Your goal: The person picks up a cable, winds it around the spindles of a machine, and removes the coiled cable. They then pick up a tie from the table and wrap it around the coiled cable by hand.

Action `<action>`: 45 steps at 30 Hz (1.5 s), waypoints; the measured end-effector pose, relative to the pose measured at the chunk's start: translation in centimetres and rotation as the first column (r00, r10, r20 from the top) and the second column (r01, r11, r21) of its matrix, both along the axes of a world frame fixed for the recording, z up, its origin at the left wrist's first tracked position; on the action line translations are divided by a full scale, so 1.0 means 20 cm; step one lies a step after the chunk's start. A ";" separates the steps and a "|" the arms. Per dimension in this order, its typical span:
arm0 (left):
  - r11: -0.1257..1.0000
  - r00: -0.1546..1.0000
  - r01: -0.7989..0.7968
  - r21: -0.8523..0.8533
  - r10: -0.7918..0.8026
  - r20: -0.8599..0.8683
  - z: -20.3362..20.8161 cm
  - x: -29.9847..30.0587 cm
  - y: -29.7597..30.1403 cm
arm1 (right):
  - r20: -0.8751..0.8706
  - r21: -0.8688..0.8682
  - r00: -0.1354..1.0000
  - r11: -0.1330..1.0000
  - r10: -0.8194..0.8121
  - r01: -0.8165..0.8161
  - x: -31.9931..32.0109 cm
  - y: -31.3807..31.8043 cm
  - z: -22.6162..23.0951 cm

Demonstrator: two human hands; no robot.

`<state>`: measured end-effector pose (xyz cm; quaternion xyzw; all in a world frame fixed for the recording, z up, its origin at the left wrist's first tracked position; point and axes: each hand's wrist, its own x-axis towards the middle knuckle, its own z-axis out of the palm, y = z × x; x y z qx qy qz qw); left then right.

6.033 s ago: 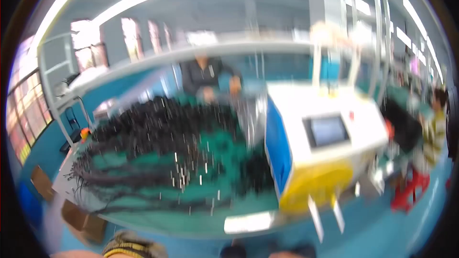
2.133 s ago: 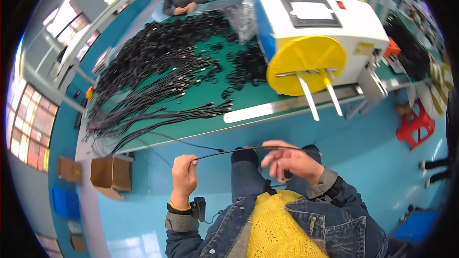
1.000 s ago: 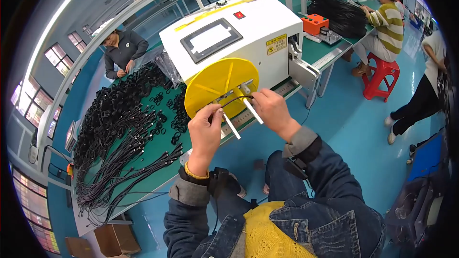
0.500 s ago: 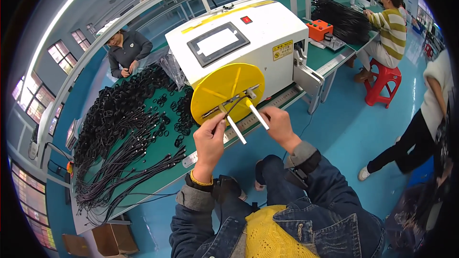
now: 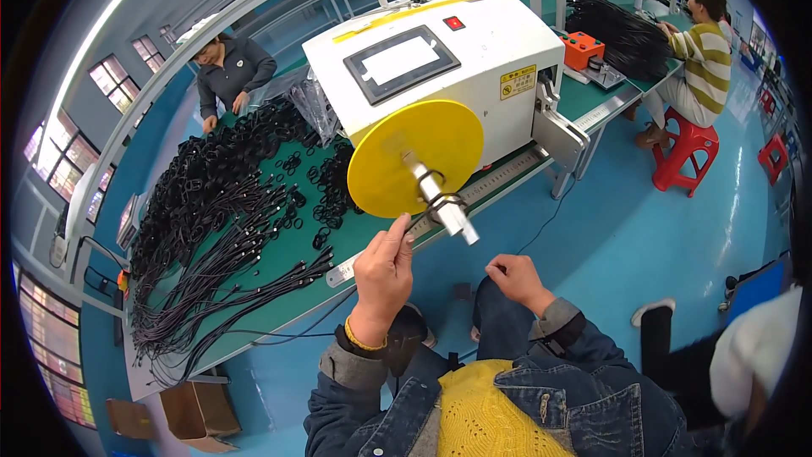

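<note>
A white winding machine (image 5: 499, 38) stands ahead with a yellow disc (image 5: 381, 173) on its front. White winding prongs (image 5: 455, 222) stick out from the disc, smeared by motion, with loops of black cable (image 5: 444, 200) around them. Just below the disc my left hand (image 5: 382, 275) pinches the cable between thumb and fingertips. The cable's tail hangs past my left wrist toward the table's edge. Lower and to the right, away from the machine, my right hand (image 5: 520, 283) hovers above my lap with its fingers curled in and nothing visible in them.
Heaps of black cables (image 5: 211, 245) and loose black rings cover the green table at left. A metal ruler (image 5: 342, 272) lies along the front edge. A co-worker (image 5: 233, 76) sits behind the heap, another (image 5: 704, 59) on a red stool (image 5: 687, 152). Cardboard boxes (image 5: 199, 415) stand below.
The disc and prongs have turned, and cable now loops around the prongs. My right hand has moved down from the prongs toward my lap. My left hand has stayed near the disc.
</note>
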<state>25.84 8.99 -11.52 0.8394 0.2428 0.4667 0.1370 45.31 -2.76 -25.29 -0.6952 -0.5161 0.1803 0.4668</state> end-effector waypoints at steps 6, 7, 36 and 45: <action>0.967 0.992 0.085 -0.242 -0.061 0.107 -0.05 0.01 -0.05 | -0.015 -0.058 0.999 0.998 0.033 -0.034 -0.01 0.01 0.00; 0.966 0.993 0.084 -0.244 -0.060 0.105 -0.06 0.02 -0.06 | -0.017 -0.060 0.999 0.998 0.034 -0.035 -0.01 0.02 0.00; 0.999 0.925 0.026 0.029 -0.013 -0.379 0.09 0.17 -0.03 | -0.305 0.404 0.857 0.871 0.415 -0.278 0.13 0.36 0.56; 0.930 0.924 0.226 -0.290 -0.299 -0.237 0.16 0.17 -0.02 | -0.314 0.356 0.803 0.847 0.507 -0.396 0.07 0.32 0.57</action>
